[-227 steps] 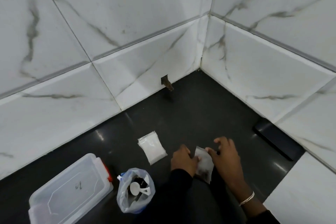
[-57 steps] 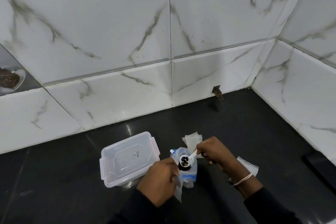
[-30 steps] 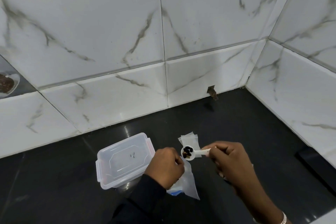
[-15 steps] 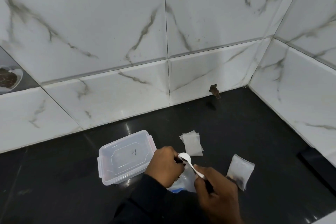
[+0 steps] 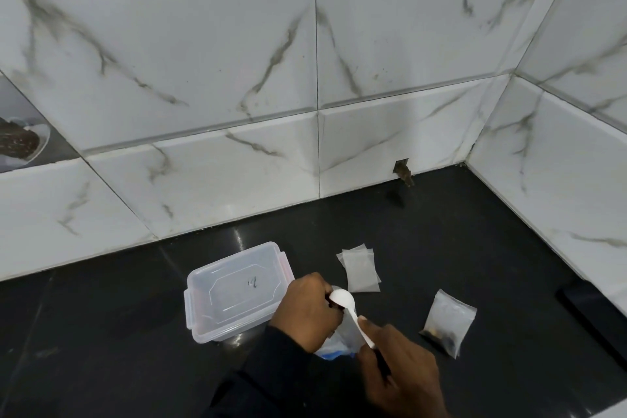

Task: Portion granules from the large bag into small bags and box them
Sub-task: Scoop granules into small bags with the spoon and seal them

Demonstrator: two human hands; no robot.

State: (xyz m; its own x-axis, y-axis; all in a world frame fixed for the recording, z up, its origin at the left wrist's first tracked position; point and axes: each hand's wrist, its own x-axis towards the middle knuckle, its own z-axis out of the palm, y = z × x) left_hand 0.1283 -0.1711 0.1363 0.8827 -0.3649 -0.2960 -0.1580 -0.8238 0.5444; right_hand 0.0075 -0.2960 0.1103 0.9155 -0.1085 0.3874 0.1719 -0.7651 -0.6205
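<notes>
While the left hand (image 5: 307, 310) grips the large bag (image 5: 343, 336), the right hand (image 5: 398, 366) pinches the spoon (image 5: 343, 299) over it.

Small dark handwritten mark (image 5: 251, 282) on clear box lid (image 5: 234, 295), illegible; no other txt.

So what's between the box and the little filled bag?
In the head view, the left hand gripping the big bag, and the white spoon the right hand holds.

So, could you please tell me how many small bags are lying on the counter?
3: two empty bags stacked beyond the spoon, one filled bag to their right; the stack may hide more.
</notes>
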